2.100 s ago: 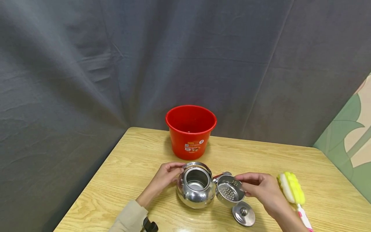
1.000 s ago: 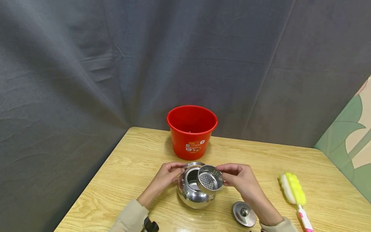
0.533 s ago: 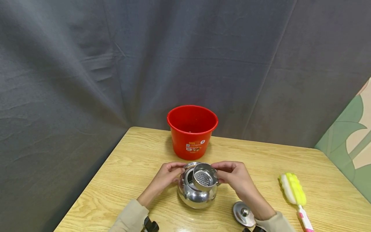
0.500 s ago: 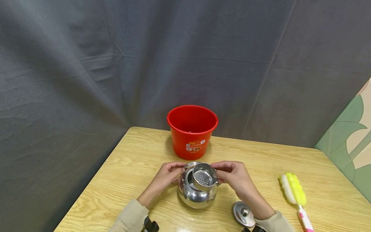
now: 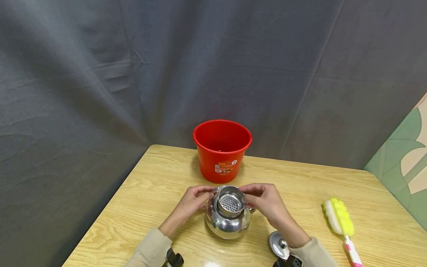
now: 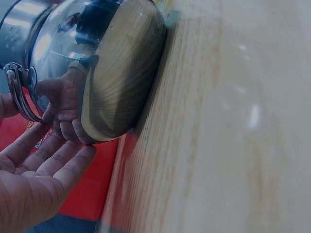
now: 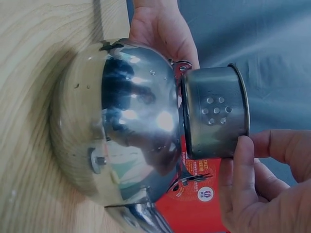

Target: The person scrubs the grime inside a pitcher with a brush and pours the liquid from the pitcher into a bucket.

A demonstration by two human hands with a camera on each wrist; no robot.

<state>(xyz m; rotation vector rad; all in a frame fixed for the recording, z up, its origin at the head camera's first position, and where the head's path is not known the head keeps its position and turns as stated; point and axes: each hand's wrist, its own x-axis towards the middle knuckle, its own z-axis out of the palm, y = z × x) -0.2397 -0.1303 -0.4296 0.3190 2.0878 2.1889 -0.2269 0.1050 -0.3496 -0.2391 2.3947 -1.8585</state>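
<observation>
A shiny round steel teapot (image 5: pixel 227 227) stands lidless on the wooden table. My left hand (image 5: pixel 193 202) pinches its folded-down handle (image 6: pixel 22 97) at the far left side, other fingers beside the round body. Between the thumb and fingers of my right hand (image 5: pixel 268 204) is the rim of a steel strainer basket (image 5: pixel 231 204) with a perforated bottom. The basket sits over the teapot's mouth, its base right at the opening and most of its wall (image 7: pixel 218 116) standing above it. A spout (image 7: pixel 141 216) points out on the right side.
Behind the teapot stands a red bucket (image 5: pixel 220 163). A steel lid with a knob (image 5: pixel 279 245) lies by my right wrist, partly covered by the sleeve. Farther right is a yellow and white sponge brush (image 5: pixel 338 217). Grey cloth (image 5: pixel 213 66) hangs beyond the table.
My right hand has brought the strainer basket left from beside the teapot to over its mouth, and the basket has levelled. My left hand has stayed on the handle.
</observation>
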